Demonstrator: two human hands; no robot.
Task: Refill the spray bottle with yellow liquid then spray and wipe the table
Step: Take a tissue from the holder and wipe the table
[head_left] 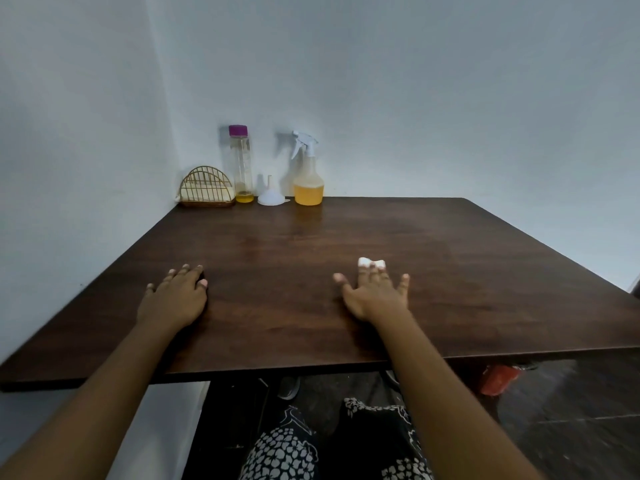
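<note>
Both hands flat on the table (pixel 346 230), fingers spread; right hand (pixel 375 294) pins white tissue (pixel 371 262).

We find dim, even, bluish light. Soft shadows fall left of the spray bottle (pixel 308 174) on the wall (pixel 415 81). The counter (pixel 346 237) shows a faint sheen. Wide-angle distortion bends the edges; overall detail is soft.

Dark brown table (pixel 381 237), yellow liquid in spray bottle (pixel 308 181), purple-capped bottle (pixel 241 164)

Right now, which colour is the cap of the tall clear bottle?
Purple; the cap sits on the tall clear bottle, seen best in the head view.
</note>
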